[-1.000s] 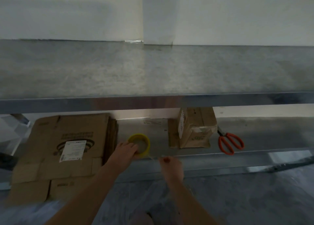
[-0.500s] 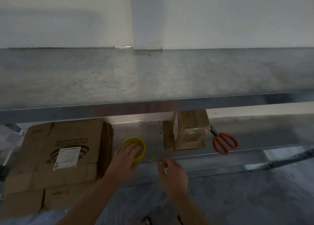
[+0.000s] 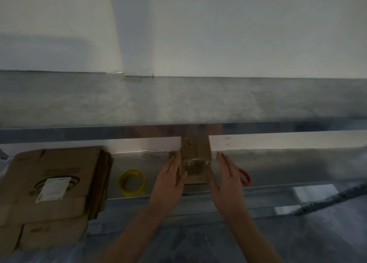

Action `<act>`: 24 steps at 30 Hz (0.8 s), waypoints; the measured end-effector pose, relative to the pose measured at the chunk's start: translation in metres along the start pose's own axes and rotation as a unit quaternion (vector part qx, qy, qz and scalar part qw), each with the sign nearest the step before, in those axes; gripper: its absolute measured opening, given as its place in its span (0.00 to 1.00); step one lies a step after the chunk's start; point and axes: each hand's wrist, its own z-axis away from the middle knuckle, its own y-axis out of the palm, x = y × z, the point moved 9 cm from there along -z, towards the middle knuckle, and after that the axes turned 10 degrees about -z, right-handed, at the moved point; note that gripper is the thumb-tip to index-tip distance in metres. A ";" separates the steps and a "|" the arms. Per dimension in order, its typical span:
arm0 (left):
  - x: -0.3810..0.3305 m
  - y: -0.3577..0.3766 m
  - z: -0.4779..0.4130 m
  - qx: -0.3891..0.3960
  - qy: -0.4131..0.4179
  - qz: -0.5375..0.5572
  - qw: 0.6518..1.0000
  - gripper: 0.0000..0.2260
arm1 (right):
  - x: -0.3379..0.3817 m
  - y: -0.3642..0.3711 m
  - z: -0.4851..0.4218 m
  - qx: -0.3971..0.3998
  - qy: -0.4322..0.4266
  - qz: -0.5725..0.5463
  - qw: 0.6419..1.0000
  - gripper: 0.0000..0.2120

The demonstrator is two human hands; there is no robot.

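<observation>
Shelf (image 3: pixel 288 167): left hand (image 3: pixel 168 183) released tape roll (image 3: pixel 132 192); with right hand (image 3: pixel 228 181), straight-fingered, flanks box (image 3: pixel 196 163).

A small box (image 3: pixel 196 147) of matt brown cardboard, its front patched with glossy clear tape (image 3: pixel 195 162), stands on a shelf (image 3: pixel 288 167) of dull grey sheet metal. The metal rail (image 3: pixel 79 134) above gleams. Nearby are flattened cartons (image 3: pixel 59 163) of rough brown cardboard with a white paper label (image 3: pixel 53 189), a glossy yellow roll (image 3: pixel 132 182) and scissors (image 3: pixel 245 176) with smooth orange plastic handles.
</observation>
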 end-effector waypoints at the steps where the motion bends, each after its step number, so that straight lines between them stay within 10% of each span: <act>1: -0.001 0.005 -0.002 0.007 -0.016 0.017 1.000 0.25 | -0.005 0.004 -0.007 0.018 0.015 -0.027 0.999 0.29; 12: -0.008 0.022 0.000 -0.069 -0.131 0.195 0.970 0.14 | -0.028 0.010 -0.038 0.061 0.078 -0.315 0.944 0.17; 24: 0.027 0.004 -0.035 -0.129 -0.201 0.134 0.962 0.09 | -0.043 0.013 -0.053 0.102 0.088 -0.304 0.943 0.14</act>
